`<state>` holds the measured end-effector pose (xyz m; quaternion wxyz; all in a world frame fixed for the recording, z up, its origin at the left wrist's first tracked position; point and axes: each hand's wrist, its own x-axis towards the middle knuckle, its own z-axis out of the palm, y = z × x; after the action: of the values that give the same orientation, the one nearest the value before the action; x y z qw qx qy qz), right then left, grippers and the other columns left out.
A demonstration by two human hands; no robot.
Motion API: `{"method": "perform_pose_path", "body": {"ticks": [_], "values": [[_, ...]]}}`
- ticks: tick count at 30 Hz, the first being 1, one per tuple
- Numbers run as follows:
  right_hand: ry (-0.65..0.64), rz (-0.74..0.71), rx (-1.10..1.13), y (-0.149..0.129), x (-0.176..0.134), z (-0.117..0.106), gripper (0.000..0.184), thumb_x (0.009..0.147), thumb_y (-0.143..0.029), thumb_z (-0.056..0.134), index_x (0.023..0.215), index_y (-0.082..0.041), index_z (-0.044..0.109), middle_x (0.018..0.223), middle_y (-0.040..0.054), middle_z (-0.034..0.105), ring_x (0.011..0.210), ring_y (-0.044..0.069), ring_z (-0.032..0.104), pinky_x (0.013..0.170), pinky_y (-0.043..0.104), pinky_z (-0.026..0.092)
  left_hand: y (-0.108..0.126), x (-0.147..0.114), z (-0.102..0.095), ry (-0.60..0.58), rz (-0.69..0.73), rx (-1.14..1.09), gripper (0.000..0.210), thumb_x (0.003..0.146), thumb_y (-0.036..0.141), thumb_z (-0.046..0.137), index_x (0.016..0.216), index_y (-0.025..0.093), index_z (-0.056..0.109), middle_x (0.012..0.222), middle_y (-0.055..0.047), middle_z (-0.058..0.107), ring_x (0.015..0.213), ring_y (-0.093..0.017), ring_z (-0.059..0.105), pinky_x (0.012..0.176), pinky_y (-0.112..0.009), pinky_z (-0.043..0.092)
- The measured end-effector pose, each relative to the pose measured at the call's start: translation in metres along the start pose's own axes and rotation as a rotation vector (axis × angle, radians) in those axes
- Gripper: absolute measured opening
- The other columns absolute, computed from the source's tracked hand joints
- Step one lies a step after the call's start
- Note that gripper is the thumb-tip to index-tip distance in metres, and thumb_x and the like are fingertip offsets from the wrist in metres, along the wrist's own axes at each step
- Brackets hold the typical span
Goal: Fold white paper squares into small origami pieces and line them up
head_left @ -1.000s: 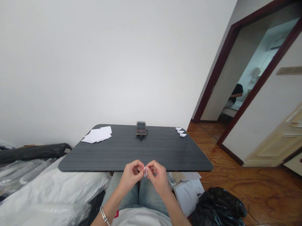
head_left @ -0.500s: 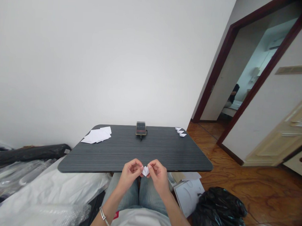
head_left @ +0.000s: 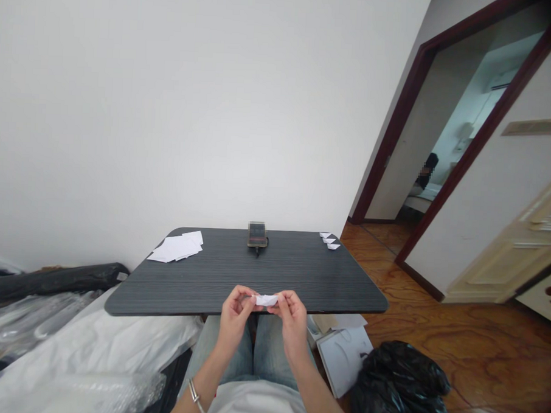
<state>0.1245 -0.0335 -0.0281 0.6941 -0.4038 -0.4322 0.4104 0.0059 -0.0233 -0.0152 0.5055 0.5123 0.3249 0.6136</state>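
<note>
A small piece of folded white paper [head_left: 266, 300] is stretched level between my two hands, just over the front edge of the dark table [head_left: 236, 272]. My left hand [head_left: 239, 308] pinches its left end between thumb and fingers. The right end is pinched the same way by my right hand [head_left: 291, 311]. Several loose white paper sheets [head_left: 175, 249] lie overlapping at the table's back left. At the back right corner sit several small folded paper pieces [head_left: 332, 246] in a short row.
A small dark device on a stand [head_left: 256, 235] is at the table's back middle, against the white wall. White and clear plastic wrapping [head_left: 91, 344] lies to the left. On the right floor are a white paper bag [head_left: 344, 358] and a black plastic bag [head_left: 400, 382]. A person shows through the doorway.
The paper, a small pointed shape before, now shows as a longer, flat strip. My hands have moved slightly apart and up.
</note>
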Motion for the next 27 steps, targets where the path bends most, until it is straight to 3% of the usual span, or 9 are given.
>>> {"method": "perform_pose_path", "body": {"ticks": [8, 12, 16, 22, 27], "values": [[-0.051, -0.095, -0.158, 0.004, -0.001, -0.002, 0.022, 0.082, -0.039, 0.048, 0.075, -0.019, 0.05, 0.069, 0.002, 0.057, 0.063, 0.016, 0.059, 0.056, 0.026, 0.053, 0.005, 0.004, -0.009, -0.195, 0.061, 0.27, 0.029, 0.071, 0.026, 0.062, 0.098, 0.018, 0.055, 0.092, -0.006, 0.054, 0.077, -0.015, 0.057, 0.063, -0.025, 0.051], [-0.083, -0.134, -0.203, 0.003, -0.002, -0.004, 0.019, 0.084, -0.036, 0.045, 0.078, -0.019, 0.049, 0.069, 0.0021, 0.056, 0.062, 0.015, 0.059, 0.056, 0.025, 0.052, 0.009, 0.007, -0.011, -0.29, 0.139, 0.343, 0.017, 0.069, 0.025, 0.064, 0.083, 0.016, 0.061, 0.092, -0.008, 0.055, 0.082, -0.018, 0.057, 0.066, -0.028, 0.051], [-0.078, -0.13, -0.171, 0.0, -0.002, -0.003, 0.02, 0.083, -0.037, 0.046, 0.076, -0.019, 0.05, 0.07, 0.0014, 0.055, 0.062, 0.015, 0.058, 0.057, 0.026, 0.052, 0.006, 0.009, -0.012, -0.246, 0.101, 0.338, 0.013, 0.069, 0.024, 0.064, 0.065, 0.014, 0.058, 0.083, -0.007, 0.061, 0.079, -0.018, 0.059, 0.072, -0.03, 0.049], [-0.022, -0.064, -0.029, 0.003, -0.005, 0.002, 0.023, 0.081, -0.04, 0.049, 0.073, -0.019, 0.05, 0.071, 0.0018, 0.054, 0.066, 0.015, 0.056, 0.059, 0.028, 0.053, -0.001, 0.009, -0.009, -0.135, -0.055, 0.15, 0.018, 0.063, 0.024, 0.068, 0.062, 0.014, 0.053, 0.082, -0.007, 0.067, 0.073, -0.018, 0.063, 0.07, -0.031, 0.049], [0.006, -0.047, 0.005, 0.006, -0.005, 0.003, 0.023, 0.081, -0.039, 0.05, 0.072, -0.018, 0.05, 0.071, 0.002, 0.055, 0.066, 0.016, 0.056, 0.058, 0.028, 0.053, -0.002, 0.008, -0.007, -0.098, -0.095, 0.076, 0.018, 0.06, 0.019, 0.069, 0.061, 0.014, 0.052, 0.078, -0.005, 0.068, 0.07, -0.016, 0.063, 0.068, -0.027, 0.049]]}}
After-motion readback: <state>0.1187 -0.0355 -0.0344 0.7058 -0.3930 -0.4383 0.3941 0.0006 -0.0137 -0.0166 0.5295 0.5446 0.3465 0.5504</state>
